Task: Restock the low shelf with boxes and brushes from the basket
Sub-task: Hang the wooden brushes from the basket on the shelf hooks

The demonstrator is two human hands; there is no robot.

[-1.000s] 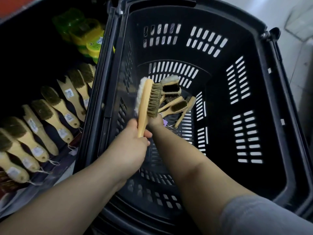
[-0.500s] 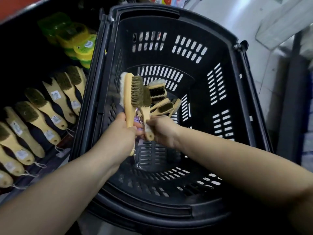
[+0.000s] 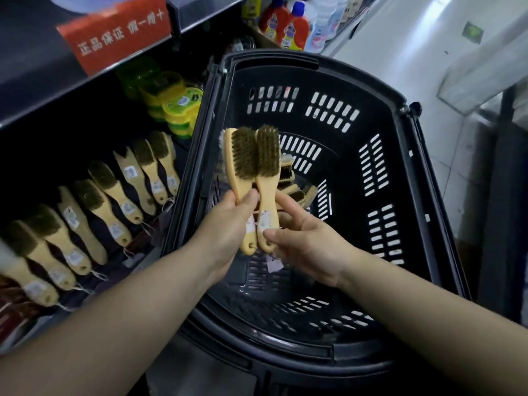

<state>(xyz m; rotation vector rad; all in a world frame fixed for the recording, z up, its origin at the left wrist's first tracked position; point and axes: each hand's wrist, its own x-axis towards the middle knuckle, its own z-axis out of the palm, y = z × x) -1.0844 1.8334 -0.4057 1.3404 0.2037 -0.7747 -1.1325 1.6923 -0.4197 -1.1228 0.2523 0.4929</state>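
Gripping first brush (image 3: 242,155) handle, left hand (image 3: 228,227) fingers curled, right hand (image 3: 308,247) fingers pinching second brush (image 3: 268,158), over basket (image 3: 400,178).

Red sign (image 3: 114,38) on the top shelf edge (image 3: 43,92) said 正品保证 假一赔十 in white, small stickers (image 3: 267,222) on the brushes (image 3: 268,151) were too tiny to read, labels on the bottles (image 3: 294,27) were too blurry.

A single wide-angle view from the person's head looks forward and steeply down, close over a black slotted plastic basket (image 3: 380,172). It takes in a low dark shop shelf (image 3: 57,155) at left and pale tiled floor (image 3: 414,47) at upper right. Bare forearms (image 3: 114,310) enter from the bottom edge.
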